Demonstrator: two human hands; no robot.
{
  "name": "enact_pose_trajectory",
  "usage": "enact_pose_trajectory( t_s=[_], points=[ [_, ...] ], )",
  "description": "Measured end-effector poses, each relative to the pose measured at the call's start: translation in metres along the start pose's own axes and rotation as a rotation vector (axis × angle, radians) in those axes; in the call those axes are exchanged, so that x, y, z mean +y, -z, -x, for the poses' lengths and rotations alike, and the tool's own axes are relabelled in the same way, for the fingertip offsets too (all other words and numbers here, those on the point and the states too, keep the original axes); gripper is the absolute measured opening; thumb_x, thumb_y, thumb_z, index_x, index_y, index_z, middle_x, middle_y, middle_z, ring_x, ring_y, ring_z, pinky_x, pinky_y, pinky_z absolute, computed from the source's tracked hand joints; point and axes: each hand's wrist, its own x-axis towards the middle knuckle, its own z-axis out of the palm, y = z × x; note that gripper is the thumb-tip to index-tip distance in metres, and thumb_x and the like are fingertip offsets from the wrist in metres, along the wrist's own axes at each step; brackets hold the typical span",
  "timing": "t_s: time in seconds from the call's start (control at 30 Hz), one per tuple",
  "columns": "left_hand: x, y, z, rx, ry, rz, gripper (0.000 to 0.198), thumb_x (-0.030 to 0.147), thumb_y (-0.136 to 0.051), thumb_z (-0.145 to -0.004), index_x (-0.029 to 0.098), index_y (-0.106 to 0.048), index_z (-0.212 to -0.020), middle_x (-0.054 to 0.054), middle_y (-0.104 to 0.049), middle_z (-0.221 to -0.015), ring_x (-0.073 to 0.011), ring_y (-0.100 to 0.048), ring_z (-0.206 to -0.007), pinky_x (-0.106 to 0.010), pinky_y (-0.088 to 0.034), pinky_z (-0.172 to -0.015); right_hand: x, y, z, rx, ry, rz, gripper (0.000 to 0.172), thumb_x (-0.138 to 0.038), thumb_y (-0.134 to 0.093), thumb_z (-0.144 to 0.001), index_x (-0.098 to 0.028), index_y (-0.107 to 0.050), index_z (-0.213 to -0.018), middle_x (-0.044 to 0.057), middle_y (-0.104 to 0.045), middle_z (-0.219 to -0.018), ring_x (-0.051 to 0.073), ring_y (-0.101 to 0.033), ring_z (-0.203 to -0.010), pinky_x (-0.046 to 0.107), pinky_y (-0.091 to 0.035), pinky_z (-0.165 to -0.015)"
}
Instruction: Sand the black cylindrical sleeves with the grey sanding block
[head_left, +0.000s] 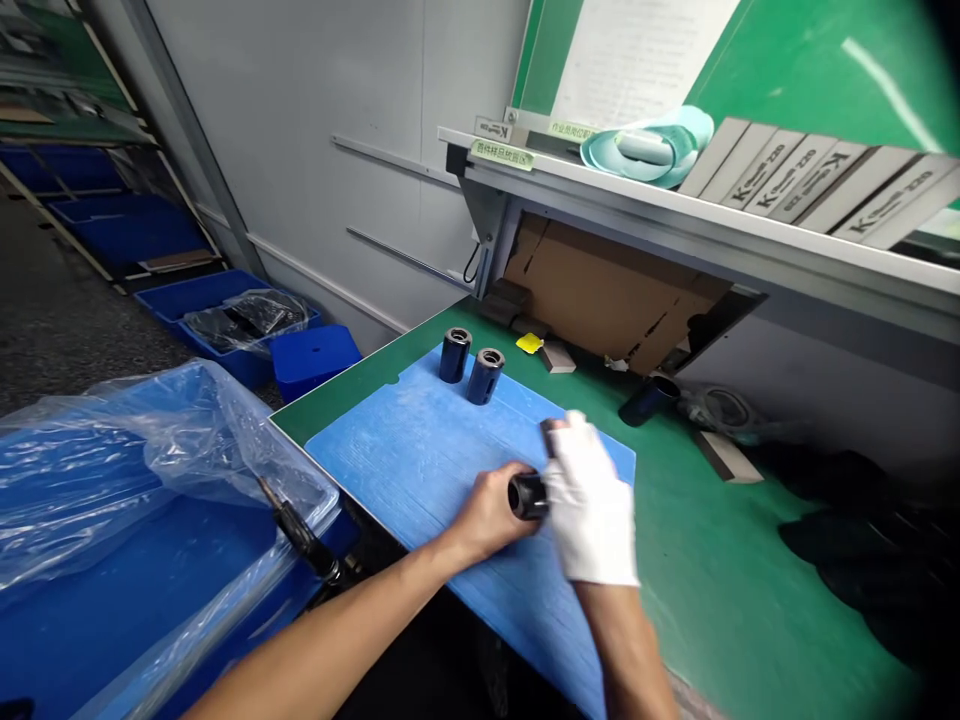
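Right hand (592, 505): plain white glove. Left hand (491, 515): bare. Cylinder (528, 496) between the hands: black. Two upright cylinders (454, 354): dark navy to black, with grey-black ends. Mat (405, 460): light blue, wood-grain pattern. Counter (697, 560): green. Crate (135, 620): saturated blue, lined with clear plastic film (180, 440). Scrap (529, 343): yellow. Shelf boxes (817, 185): off-white, dark lettering.

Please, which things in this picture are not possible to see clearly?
Head view, the dark cylinder: the gloved right hand hides its far end.
Head view, the dark piece: the glove's fingers cover most of it, so its kind is unclear.
Head view, the white boxes: the right edge cuts them off.
Head view, the green shelf label: its text is too small.
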Motion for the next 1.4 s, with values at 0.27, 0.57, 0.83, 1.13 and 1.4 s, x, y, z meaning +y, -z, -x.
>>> enact_pose_trajectory(
  t_s=[0.27,0.57,0.83,1.13,1.4],
  points=[
    [0.002,0.001,0.002,-0.023,-0.002,-0.018,0.048,0.016,-0.077,-0.063,0.018,-0.065,-0.109,-0.003,-0.072,-0.100,-0.0193,-0.067,-0.092,-0.025,-0.051,-0.081,0.008,0.020,0.054,0.041,-0.168,-0.003,0.054,-0.029,-0.042,-0.098,-0.026,-0.035,-0.151,0.004,-0.030,-0.157,0.028,-0.031,-0.143,0.054,-0.036,-0.115],
    [-0.001,-0.003,-0.001,0.033,-0.027,-0.086,0.027,0.014,-0.066,-0.074,0.015,-0.067,-0.101,-0.003,-0.072,-0.088,-0.0163,-0.067,-0.080,-0.023,-0.050,-0.072,-0.032,-0.011,0.046,-0.182,-0.069,0.126,0.048,-0.015,-0.035,-0.098,-0.019,-0.042,-0.145,0.009,-0.036,-0.155,0.031,-0.026,-0.144,0.047,-0.052,-0.095],
    [0.000,-0.004,-0.004,0.046,-0.002,-0.104,0.028,0.013,-0.066,-0.073,0.015,-0.067,-0.101,-0.003,-0.073,-0.089,-0.0168,-0.066,-0.081,-0.023,-0.050,-0.072,-0.025,-0.009,0.044,-0.177,-0.082,0.115,0.046,-0.020,-0.035,-0.100,-0.019,-0.043,-0.145,0.009,-0.037,-0.154,0.030,-0.028,-0.144,0.044,-0.053,-0.091],
    [0.001,-0.003,-0.009,0.045,-0.001,-0.045,0.018,0.017,-0.059,-0.082,0.014,-0.068,-0.098,-0.005,-0.073,-0.091,-0.0182,-0.067,-0.086,-0.025,-0.052,-0.078,-0.038,-0.004,0.034,-0.230,-0.038,0.201,0.047,-0.019,-0.034,-0.099,-0.022,-0.042,-0.146,0.006,-0.035,-0.155,0.029,-0.030,-0.143,0.043,-0.054,-0.083],
    [0.005,0.000,-0.004,-0.008,0.060,-0.042,0.050,0.019,-0.081,-0.061,0.016,-0.066,-0.108,-0.004,-0.073,-0.098,-0.0205,-0.067,-0.090,-0.027,-0.052,-0.081,0.032,0.014,0.003,-0.018,-0.216,0.141,0.049,-0.023,-0.039,-0.099,-0.021,-0.040,-0.148,0.006,-0.033,-0.156,0.026,-0.035,-0.141,0.046,-0.043,-0.109]
  ],
)
